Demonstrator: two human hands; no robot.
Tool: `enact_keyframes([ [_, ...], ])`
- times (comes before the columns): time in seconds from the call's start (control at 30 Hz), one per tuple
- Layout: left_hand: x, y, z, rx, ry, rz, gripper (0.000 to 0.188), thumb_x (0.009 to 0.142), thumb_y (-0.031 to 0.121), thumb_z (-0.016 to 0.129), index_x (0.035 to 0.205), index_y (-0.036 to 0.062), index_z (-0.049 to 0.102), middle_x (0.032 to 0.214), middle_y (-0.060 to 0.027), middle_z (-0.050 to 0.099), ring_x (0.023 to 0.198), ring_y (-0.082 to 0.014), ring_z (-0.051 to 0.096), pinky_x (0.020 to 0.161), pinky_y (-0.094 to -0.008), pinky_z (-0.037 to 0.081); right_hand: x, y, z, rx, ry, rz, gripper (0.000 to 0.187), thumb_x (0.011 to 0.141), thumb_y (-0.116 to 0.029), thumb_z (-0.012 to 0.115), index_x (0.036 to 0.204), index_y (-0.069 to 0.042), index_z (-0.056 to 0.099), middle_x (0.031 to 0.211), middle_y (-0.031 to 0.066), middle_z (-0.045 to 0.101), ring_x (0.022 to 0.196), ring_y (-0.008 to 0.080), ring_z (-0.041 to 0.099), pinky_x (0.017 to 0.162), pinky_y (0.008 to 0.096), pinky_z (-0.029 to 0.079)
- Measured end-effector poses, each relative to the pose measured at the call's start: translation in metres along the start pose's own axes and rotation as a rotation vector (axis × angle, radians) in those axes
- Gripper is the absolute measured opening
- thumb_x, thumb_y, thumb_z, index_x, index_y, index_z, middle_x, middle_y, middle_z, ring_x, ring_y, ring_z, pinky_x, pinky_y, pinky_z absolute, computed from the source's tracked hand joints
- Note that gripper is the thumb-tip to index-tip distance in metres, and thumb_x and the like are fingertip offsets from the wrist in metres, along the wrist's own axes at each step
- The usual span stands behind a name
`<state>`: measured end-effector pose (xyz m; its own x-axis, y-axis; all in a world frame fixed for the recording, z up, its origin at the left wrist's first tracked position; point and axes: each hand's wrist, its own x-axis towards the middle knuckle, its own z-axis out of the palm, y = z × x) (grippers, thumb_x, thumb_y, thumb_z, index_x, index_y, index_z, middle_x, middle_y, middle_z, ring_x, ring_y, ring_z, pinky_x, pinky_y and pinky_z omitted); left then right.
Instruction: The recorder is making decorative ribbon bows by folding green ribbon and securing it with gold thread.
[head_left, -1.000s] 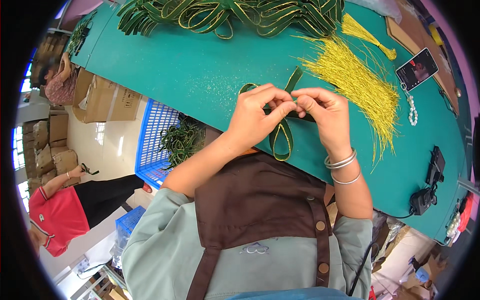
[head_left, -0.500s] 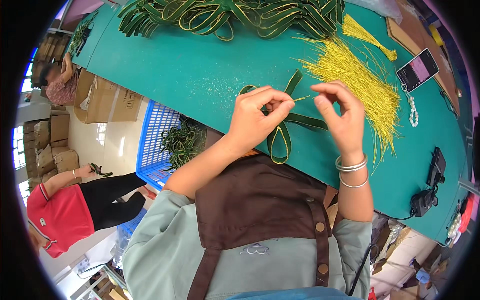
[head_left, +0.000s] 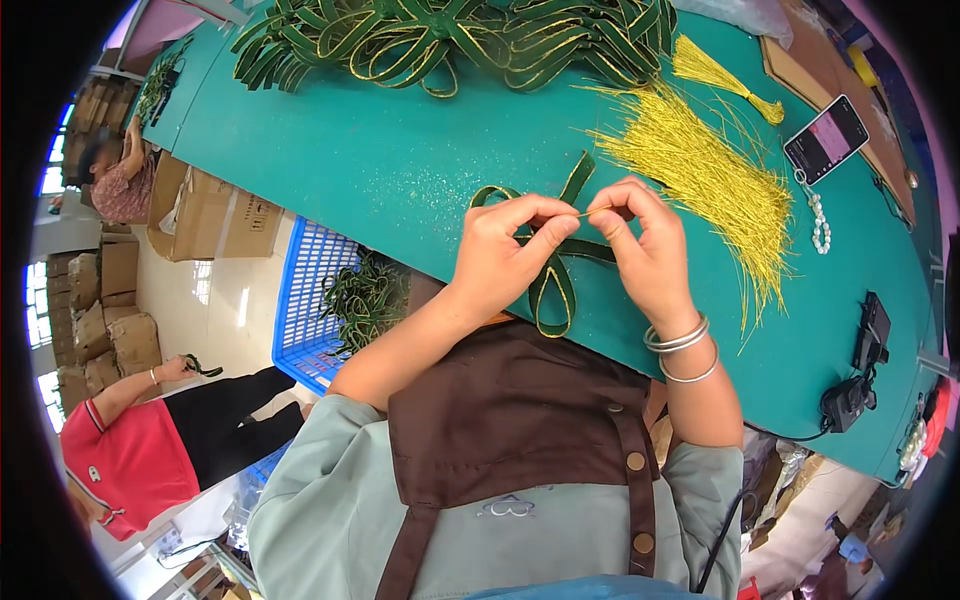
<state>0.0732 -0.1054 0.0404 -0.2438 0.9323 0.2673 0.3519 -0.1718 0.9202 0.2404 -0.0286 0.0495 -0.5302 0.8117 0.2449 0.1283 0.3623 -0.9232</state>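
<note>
A green ribbon bow (head_left: 552,300) with gold edges lies at the front of the green table, its loops and tails spread out beneath my hands. My left hand (head_left: 508,250) is closed in a pinch at the bow's middle, on a thin gold twist tie (head_left: 588,212). The tie's other end is pinched between the thumb and fingertips of my right hand (head_left: 645,250), which wears silver bangles. Only a short stretch of tie shows between the two pinches. My left fingers hide the bow's centre.
Loose gold twist ties (head_left: 710,180) lie right, below a bound bundle (head_left: 728,78). Finished-looking green bows (head_left: 430,40) are heaped at the far edge. A phone (head_left: 826,140) lies far right. A blue basket (head_left: 300,300) with green ribbon pieces stands left; a person in red (head_left: 135,460) is beyond.
My right hand has moved left and down, and its open fingers have closed on the tie's free end. My left hand has stayed nearly in place, pinching.
</note>
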Motion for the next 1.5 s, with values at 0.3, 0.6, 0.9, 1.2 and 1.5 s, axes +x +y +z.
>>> enact_keyframes([
  [0.3,0.001,0.003,0.000,-0.058,-0.052,-0.051,0.011,0.093,0.009,0.072,0.098,-0.0002,0.074,0.081,-0.0063,0.074,0.075,-0.0107,0.069,0.068,-0.0251,0.054,0.000,0.007,0.003,-0.088,-0.007,-0.044,0.006,0.091,-0.003,0.067,0.091,0.000,0.062,0.086,0.0060,0.060,0.080,0.0172,0.059,0.076,0.0290,0.048],
  [0.6,0.002,0.002,-0.002,-0.050,-0.050,-0.045,0.010,0.093,0.008,0.071,0.096,-0.0004,0.073,0.080,-0.0063,0.073,0.074,-0.0102,0.068,0.067,-0.0255,0.053,0.001,0.002,-0.002,-0.043,0.026,-0.022,0.006,0.089,-0.003,0.069,0.090,0.000,0.064,0.088,0.0063,0.063,0.082,0.0165,0.060,0.078,0.0291,0.050],
  [0.9,0.003,0.002,-0.003,-0.029,-0.053,-0.089,0.008,0.090,0.007,0.072,0.091,-0.0005,0.071,0.078,-0.0040,0.071,0.071,-0.0080,0.064,0.065,-0.0243,0.051,0.001,-0.003,-0.008,-0.264,0.074,-0.181,0.014,0.085,-0.003,0.073,0.099,-0.003,0.072,0.095,0.0071,0.068,0.082,0.0173,0.063,0.079,0.0300,0.049],
  [1.2,0.002,0.001,-0.006,-0.073,-0.092,-0.147,0.008,0.091,0.008,0.071,0.092,-0.0006,0.071,0.080,-0.0019,0.070,0.073,-0.0069,0.062,0.065,-0.0236,0.050,0.006,0.000,-0.009,-0.505,0.090,-0.432,0.016,0.080,-0.003,0.076,0.094,-0.009,0.072,0.091,0.0068,0.068,0.086,0.0251,0.063,0.086,0.0370,0.045],
  [1.5,-0.003,-0.007,-0.008,0.175,-0.069,0.161,0.011,0.086,0.004,0.076,0.094,0.0000,0.070,0.083,-0.0072,0.070,0.080,-0.0153,0.065,0.067,-0.0254,0.052,0.001,-0.001,-0.007,-0.295,0.050,-0.149,0.009,0.084,0.004,0.064,0.089,-0.004,0.065,0.086,0.0056,0.065,0.082,0.0161,0.061,0.079,0.0296,0.047],
])
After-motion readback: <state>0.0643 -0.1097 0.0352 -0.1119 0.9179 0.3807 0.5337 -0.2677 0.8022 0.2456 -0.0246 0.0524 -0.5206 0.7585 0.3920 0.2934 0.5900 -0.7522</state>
